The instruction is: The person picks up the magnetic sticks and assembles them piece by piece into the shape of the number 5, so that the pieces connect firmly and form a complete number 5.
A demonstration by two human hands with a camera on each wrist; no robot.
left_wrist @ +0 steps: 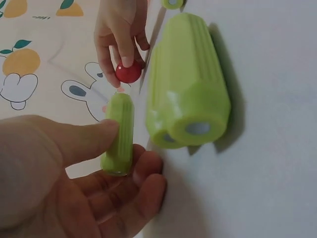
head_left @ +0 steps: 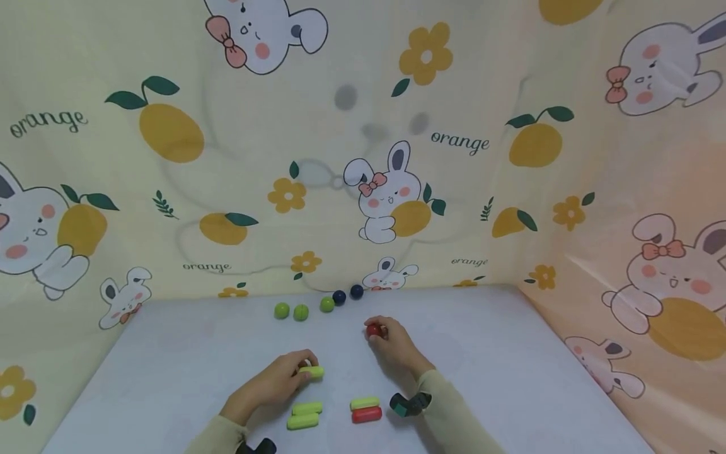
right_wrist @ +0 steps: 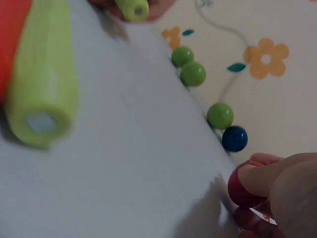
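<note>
My left hand (head_left: 282, 378) pinches a light green ribbed rod (left_wrist: 120, 134) between thumb and fingers. In the head view it is just beyond two more green rods (head_left: 303, 420) lying side by side on the table. My right hand (head_left: 397, 347) holds a small red ball (head_left: 373, 330) by the fingertips, farther out and to the right. Nearer me than that hand, a green rod (head_left: 364, 403) lies against a red rod (head_left: 367, 414). The rod ends seen in the wrist views carry a pale silvery disc (right_wrist: 41, 122).
Along the back of the white table (head_left: 187, 353) sit several green balls (head_left: 300, 312) and two dark blue balls (head_left: 356, 291). Behind them rises a cloth wall (head_left: 340, 252) printed with rabbits and oranges. Another printed cloth (head_left: 595, 284) borders the right side. Dark bands (head_left: 409, 404) circle the wrists.
</note>
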